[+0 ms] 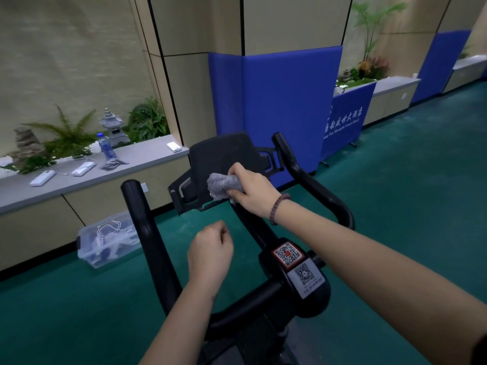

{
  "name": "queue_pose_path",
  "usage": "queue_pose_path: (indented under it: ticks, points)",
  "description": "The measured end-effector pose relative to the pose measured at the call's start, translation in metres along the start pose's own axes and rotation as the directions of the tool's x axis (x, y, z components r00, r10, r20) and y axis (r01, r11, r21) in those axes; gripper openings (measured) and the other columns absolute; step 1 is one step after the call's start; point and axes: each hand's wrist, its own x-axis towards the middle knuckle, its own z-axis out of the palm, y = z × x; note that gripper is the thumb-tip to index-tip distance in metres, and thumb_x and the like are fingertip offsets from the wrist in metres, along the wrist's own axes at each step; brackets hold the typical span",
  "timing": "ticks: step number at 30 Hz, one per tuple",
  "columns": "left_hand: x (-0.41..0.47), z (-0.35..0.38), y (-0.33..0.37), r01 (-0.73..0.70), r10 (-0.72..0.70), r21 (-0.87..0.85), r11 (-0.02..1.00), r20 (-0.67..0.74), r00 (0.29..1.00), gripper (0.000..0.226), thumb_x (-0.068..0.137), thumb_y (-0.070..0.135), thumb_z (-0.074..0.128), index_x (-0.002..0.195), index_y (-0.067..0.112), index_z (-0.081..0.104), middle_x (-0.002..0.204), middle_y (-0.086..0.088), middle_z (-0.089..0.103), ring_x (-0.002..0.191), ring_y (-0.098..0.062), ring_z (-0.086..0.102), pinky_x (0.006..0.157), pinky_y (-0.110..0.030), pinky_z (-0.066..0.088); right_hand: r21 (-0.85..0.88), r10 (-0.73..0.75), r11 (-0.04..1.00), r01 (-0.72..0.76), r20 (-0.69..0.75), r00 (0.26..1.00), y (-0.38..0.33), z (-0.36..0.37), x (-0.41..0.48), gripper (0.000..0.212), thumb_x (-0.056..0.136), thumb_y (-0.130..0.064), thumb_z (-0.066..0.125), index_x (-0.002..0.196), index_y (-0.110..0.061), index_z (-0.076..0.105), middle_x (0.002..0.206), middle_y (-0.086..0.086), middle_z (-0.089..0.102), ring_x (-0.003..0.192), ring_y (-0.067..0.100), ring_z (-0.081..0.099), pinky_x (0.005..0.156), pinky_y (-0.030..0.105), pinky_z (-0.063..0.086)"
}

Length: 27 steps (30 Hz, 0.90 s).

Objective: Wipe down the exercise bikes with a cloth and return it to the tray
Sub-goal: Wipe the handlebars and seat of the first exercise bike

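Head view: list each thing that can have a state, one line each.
cloth: bunched, held against the bike's console.
right hand: grips the cloth.
left hand: fingers curled, holds nothing.
water bottle: upright, capped, on the ledge.
plastic box: holds white cables.

Green carpeted floor (395, 206) carries black exercise bike (316, 293); clear plastic storage box (105, 243) by the wall. Grey ledge (147, 156) holds white power banks (42, 177); blue-capped water bottle (105, 146).
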Motion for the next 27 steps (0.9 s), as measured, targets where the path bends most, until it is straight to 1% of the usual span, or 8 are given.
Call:
queue_pose_path:
  ticks: [5, 8, 10, 12, 15, 18, 23, 27]
  points:
    - [-0.004, -0.005, -0.001, 0.021, -0.021, -0.004, 1.000, 0.002, 1.000, 0.018, 0.088, 0.010, 0.044, 0.079, 0.008, 0.059, 0.074, -0.007, 0.062, 0.064, -0.023, 0.054, 0.049, -0.029, 0.031, -0.269, 0.039, 0.963, 0.006, 0.164, 0.986, -0.017, -0.012, 0.013, 0.028, 0.085, -0.010, 0.052, 0.110, -0.009, 0.042, 0.101, 0.016, 0.056, 0.092, 0.035, 0.056, 0.065, 0.035, 0.041]
    - [-0.006, -0.005, -0.002, 0.018, -0.018, -0.029, 0.999, 0.010, 1.000, 0.019, 0.088, 0.010, 0.042, 0.077, 0.006, 0.057, 0.072, -0.010, 0.061, 0.063, -0.023, 0.055, 0.051, -0.030, 0.034, -0.447, -0.001, 0.894, -0.029, -0.066, 0.998, -0.005, -0.033, 0.018, 0.026, 0.078, -0.012, 0.060, 0.104, -0.013, 0.051, 0.108, 0.011, 0.055, 0.101, 0.031, 0.049, 0.075, 0.038, 0.038]
    - [-0.006, -0.005, -0.002, 0.017, -0.016, -0.033, 0.999, 0.009, 1.000, 0.019, 0.089, 0.010, 0.042, 0.076, 0.007, 0.056, 0.071, -0.008, 0.060, 0.061, -0.020, 0.052, 0.047, -0.027, 0.029, -0.460, 0.051, 0.879, -0.125, -0.168, 0.984, 0.009, -0.046, 0.019, 0.025, 0.078, -0.012, 0.062, 0.102, -0.014, 0.057, 0.109, 0.009, 0.052, 0.102, 0.032, 0.047, 0.077, 0.038, 0.035]
    - [-0.006, -0.005, -0.002, 0.015, -0.015, -0.024, 1.000, 0.006, 1.000, 0.019, 0.090, 0.011, 0.042, 0.077, 0.008, 0.056, 0.072, -0.006, 0.059, 0.061, -0.017, 0.049, 0.044, -0.025, 0.025, -0.510, 0.101, 0.849, -0.138, -0.100, 0.990, 0.018, -0.049, 0.018, 0.026, 0.081, -0.011, 0.061, 0.106, -0.015, 0.059, 0.109, 0.009, 0.052, 0.103, 0.030, 0.046, 0.079, 0.037, 0.034]
    - [-0.005, -0.004, -0.002, 0.012, -0.012, -0.016, 1.000, 0.009, 1.000, 0.018, 0.090, 0.012, 0.042, 0.079, 0.010, 0.056, 0.074, -0.003, 0.058, 0.066, -0.018, 0.051, 0.048, -0.028, 0.028, -0.585, 0.061, 0.811, -0.022, 0.048, 0.997, 0.017, -0.036, 0.013, 0.031, 0.083, -0.003, 0.053, 0.110, -0.016, 0.061, 0.112, 0.008, 0.052, 0.108, 0.029, 0.043, 0.083, 0.037, 0.032]
    - [-0.005, -0.004, -0.001, 0.020, -0.020, -0.005, 1.000, -0.002, 1.000, 0.018, 0.090, 0.013, 0.043, 0.082, 0.010, 0.058, 0.075, -0.002, 0.057, 0.068, -0.019, 0.050, 0.052, -0.029, 0.028, -0.507, 0.010, 0.860, 0.058, 0.129, 0.992, 0.007, -0.020, 0.013, 0.035, 0.082, 0.000, 0.051, 0.113, -0.015, 0.059, 0.116, 0.008, 0.052, 0.111, 0.029, 0.041, 0.085, 0.038, 0.032]
    - [-0.005, -0.005, 0.000, 0.022, -0.022, 0.011, 1.000, -0.009, 1.000, 0.018, 0.090, 0.013, 0.043, 0.082, 0.008, 0.059, 0.074, -0.003, 0.057, 0.066, -0.019, 0.048, 0.045, -0.025, 0.023, -0.384, -0.083, 0.909, 0.162, 0.213, 0.973, -0.004, -0.007, 0.015, 0.037, 0.081, 0.002, 0.049, 0.113, -0.014, 0.059, 0.115, 0.008, 0.055, 0.110, 0.029, 0.043, 0.089, 0.037, 0.035]
    - [-0.005, -0.004, 0.000, 0.013, -0.013, -0.006, 1.000, 0.008, 1.000, 0.019, 0.090, 0.013, 0.043, 0.083, 0.011, 0.060, 0.075, -0.003, 0.060, 0.065, -0.019, 0.051, 0.045, -0.025, 0.025, -0.227, -0.014, 0.974, 0.013, -0.002, 1.000, 0.012, -0.037, 0.016, 0.034, 0.079, 0.003, 0.053, 0.108, -0.013, 0.063, 0.107, 0.011, 0.058, 0.104, 0.031, 0.046, 0.089, 0.040, 0.038]
